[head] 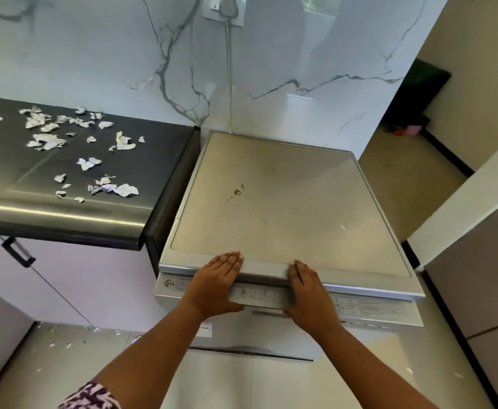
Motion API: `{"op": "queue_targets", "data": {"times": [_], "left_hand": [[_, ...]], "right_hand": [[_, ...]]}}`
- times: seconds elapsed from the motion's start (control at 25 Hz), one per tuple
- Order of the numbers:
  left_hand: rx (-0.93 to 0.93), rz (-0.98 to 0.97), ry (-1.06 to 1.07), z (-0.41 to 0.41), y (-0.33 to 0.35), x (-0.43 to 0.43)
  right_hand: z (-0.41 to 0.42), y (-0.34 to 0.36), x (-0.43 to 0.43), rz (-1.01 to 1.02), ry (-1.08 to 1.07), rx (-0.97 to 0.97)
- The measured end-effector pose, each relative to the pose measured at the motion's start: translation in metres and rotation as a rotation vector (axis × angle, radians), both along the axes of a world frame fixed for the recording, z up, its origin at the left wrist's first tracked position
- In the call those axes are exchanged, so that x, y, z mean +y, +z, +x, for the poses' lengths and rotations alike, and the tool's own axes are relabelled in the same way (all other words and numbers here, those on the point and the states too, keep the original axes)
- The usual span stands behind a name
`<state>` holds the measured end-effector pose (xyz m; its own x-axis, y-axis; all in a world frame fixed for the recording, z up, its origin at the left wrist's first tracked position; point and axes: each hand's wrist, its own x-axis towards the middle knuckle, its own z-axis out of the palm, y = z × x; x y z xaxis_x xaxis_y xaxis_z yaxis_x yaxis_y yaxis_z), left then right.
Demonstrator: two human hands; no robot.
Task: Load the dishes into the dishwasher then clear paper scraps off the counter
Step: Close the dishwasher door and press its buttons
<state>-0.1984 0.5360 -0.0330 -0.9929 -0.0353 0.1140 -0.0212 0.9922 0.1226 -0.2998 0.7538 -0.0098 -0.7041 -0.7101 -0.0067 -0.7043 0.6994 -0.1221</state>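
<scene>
While the silver dishwasher [286, 202] stands with its door up and its inside hidden, the left hand [218, 286] and right hand [306, 293] rest on its front top edge. Their fingers [232, 261] lie straight and together, flat on the lip, gripping nothing, thumbs down by the control panel [259, 293]. Paper scraps [50, 141] lie scattered on the black desk [65, 214] just beside it.

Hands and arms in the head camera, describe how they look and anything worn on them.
Both forearms are bare. The left hand and right hand show no gloves, rings, watch or bracelet; the left fingernails look pale. A fabric sleeve patterned in dark purple and pale pink covers the left upper arm at the frame's bottom edge. No sleeve shows on the right arm.
</scene>
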Motion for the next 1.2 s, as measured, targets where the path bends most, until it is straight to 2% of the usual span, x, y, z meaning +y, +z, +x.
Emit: {"op": "queue_targets", "data": {"times": [0.12,0.32,0.6,0.88,1.04,1.2], "left_hand": [[-0.033,0.009,0.071,-0.002,0.002,0.006],[-0.061,0.006,0.176,-0.007,0.001,0.015],[0.052,-0.044,0.29,-0.017,-0.002,0.027],[0.039,-0.184,0.247,-0.025,-0.001,0.028],[-0.069,-0.239,0.28,-0.026,0.012,0.033],[-0.227,-0.152,0.357,-0.032,0.026,0.031]], "right_hand": [[-0.015,-0.004,-0.002,0.022,0.084,-0.001],[-0.023,-0.012,-0.007,0.085,0.153,0.161],[-0.033,-0.008,-0.014,0.19,0.212,0.204],[-0.032,0.005,-0.024,0.233,0.214,0.252],[-0.03,0.011,-0.031,0.215,0.235,0.289],[-0.026,0.034,-0.038,0.359,0.332,0.204]]}}
